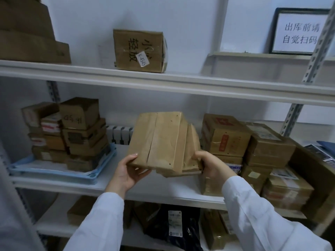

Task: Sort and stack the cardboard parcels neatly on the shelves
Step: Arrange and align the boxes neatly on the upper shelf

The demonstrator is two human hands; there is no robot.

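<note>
Middle shelf [163, 189] has pretty much one open gap, between the blue tray [54, 173] piled with boxes on the left and the box stack [226, 134] on the right, and the parcel [163, 140] hangs right in it. Top shelf [199, 82] has room either side of the labelled box [139, 51].

hands: left [129, 173], right [211, 164] | grip tilted parcel [161, 140] | above middle shelf [159, 189]
</note>
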